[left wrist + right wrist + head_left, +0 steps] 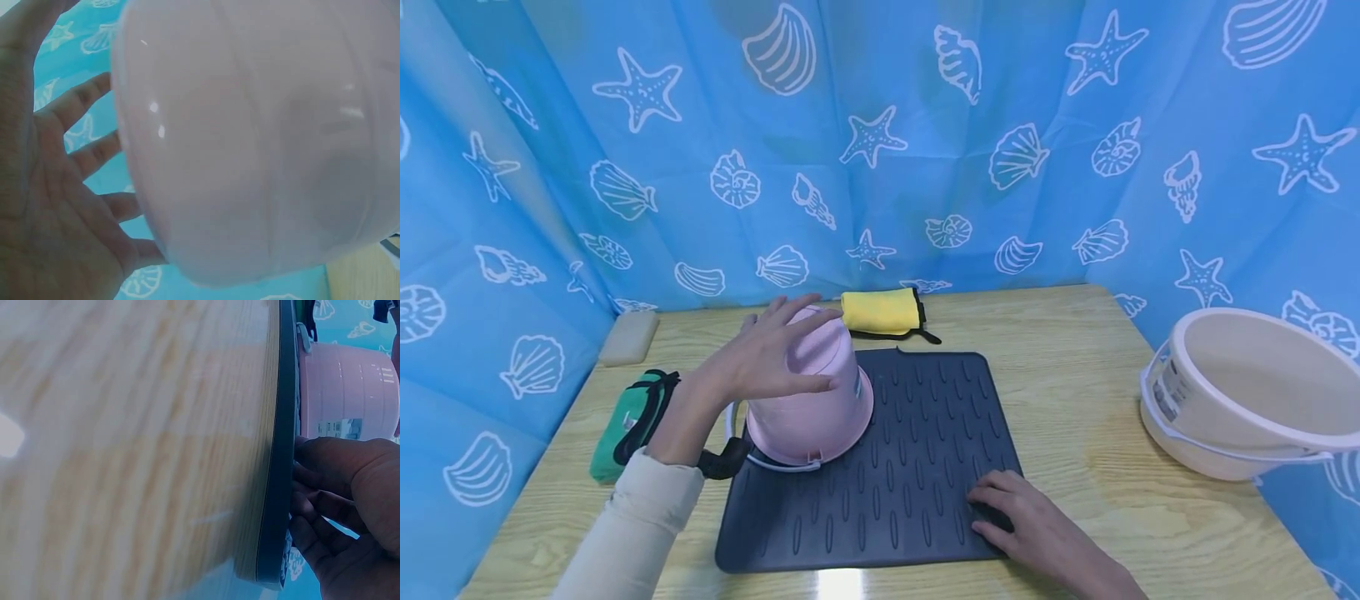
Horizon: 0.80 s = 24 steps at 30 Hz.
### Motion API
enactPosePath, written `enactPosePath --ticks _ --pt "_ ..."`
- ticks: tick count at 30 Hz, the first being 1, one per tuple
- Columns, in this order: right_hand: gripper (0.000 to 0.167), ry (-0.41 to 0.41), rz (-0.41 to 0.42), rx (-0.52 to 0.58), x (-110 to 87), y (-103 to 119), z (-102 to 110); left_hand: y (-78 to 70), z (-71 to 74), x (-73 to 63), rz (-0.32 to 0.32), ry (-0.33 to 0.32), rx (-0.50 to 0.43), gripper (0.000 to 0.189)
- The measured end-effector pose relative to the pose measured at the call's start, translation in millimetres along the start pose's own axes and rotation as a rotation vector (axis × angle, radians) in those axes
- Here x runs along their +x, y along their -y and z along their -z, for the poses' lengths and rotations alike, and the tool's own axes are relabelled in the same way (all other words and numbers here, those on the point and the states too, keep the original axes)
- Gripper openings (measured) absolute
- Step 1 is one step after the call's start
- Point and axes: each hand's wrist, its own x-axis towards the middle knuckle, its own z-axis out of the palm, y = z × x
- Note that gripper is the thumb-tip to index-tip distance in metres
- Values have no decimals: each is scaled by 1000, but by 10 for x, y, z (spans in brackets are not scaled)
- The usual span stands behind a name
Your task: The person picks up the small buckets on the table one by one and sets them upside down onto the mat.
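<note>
Pink bucket point(812, 421), partly hidden by left hand point(769, 358), grip spread wide against it, right hand point(1030, 523) loose on mat point(925, 417)

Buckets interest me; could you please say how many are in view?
2: the pink bucket, upside down on the dark mat, and the off-white bucket at the right edge of the head view. Any beneath the pink one would be hidden.

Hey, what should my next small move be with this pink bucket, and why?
I'd probably close your left hand more snugly around the pink bucket before moving it: it stands upside down on the dark mat, and your spread fingers reach its upturned base with the palm off it. Your right hand touches the mat.
</note>
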Motion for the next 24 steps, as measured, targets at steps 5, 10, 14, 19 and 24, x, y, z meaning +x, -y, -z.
enactPosePath --ticks 5,10,14,19,24 --pt "21 11 4 -5 -2 -12 0 -65 -15 -75 -104 -119 -38 82" --pt "21 16 8 -6 1 -13 3 -149 -61 -133 -200 -243 -73 76" --pt "21 29 8 -5 9 -11 2 -221 -111 -178 -251 -307 -118 75" --pt "21 33 -2 -10 9 -11 -1 -323 -170 -234 -271 -354 -151 75" --pt "21 12 6 -19 5 -6 -6 -415 -240 -307 -237 -353 -204 75"
